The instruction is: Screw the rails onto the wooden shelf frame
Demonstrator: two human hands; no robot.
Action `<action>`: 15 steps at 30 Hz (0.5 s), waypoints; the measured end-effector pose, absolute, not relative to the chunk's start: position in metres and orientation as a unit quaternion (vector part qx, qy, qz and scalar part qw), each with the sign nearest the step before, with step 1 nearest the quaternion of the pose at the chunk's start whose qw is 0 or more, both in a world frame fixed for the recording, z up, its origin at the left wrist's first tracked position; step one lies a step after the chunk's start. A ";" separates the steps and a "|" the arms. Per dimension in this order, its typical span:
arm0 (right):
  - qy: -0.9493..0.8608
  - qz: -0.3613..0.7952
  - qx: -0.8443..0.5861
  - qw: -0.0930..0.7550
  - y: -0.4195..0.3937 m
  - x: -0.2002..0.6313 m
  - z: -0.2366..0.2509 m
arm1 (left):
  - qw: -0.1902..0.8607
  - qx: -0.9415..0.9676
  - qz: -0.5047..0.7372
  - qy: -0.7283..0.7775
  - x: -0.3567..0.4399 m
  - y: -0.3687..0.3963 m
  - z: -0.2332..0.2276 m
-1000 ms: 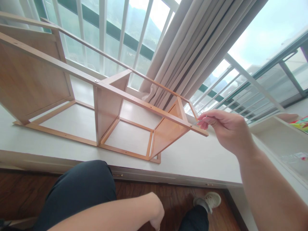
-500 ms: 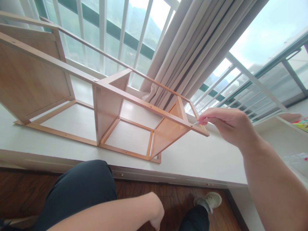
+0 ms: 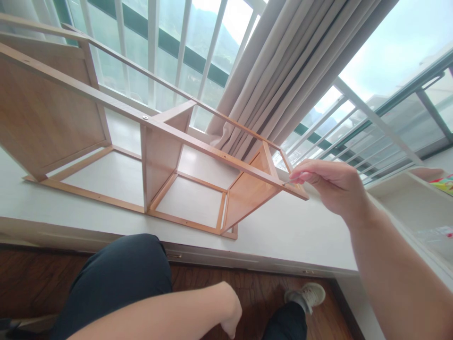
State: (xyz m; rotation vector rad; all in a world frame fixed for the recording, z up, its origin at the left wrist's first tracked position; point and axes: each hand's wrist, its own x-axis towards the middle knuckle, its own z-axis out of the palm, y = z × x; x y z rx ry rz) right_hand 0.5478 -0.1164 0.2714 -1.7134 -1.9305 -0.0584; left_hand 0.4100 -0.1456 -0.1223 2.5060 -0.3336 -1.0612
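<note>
White ledge (image 3: 300,231) bears wooden frame (image 3: 159,156); curtain (image 3: 283,71), window railings behind.

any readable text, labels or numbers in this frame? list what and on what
None readable.
Colourful printed item at the right edge: print too blurred and cropped to read.
Clear packet with a red mark, on the white tray: too small to read.
Wooden shelf frame and right hand: no markings visible.

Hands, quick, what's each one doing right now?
Right hand: pinched shut on a thin metal tool at the light wooden shelf frame.
Left hand: curled loosely, grip contents cannot be told.
</note>
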 end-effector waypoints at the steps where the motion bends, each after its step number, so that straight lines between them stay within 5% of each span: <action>1: -0.706 -0.008 -0.643 0.296 -0.116 0.550 0.268 | 0.192 0.896 -0.380 -0.123 0.410 -0.146 -0.121; 7: -0.684 0.081 -0.642 0.338 -0.111 0.571 0.269 | 0.182 0.894 -0.388 -0.131 0.409 -0.144 -0.115; 15: -0.737 0.128 -0.647 0.150 -0.101 0.574 0.311 | 0.200 0.895 -0.381 -0.118 0.413 -0.146 -0.128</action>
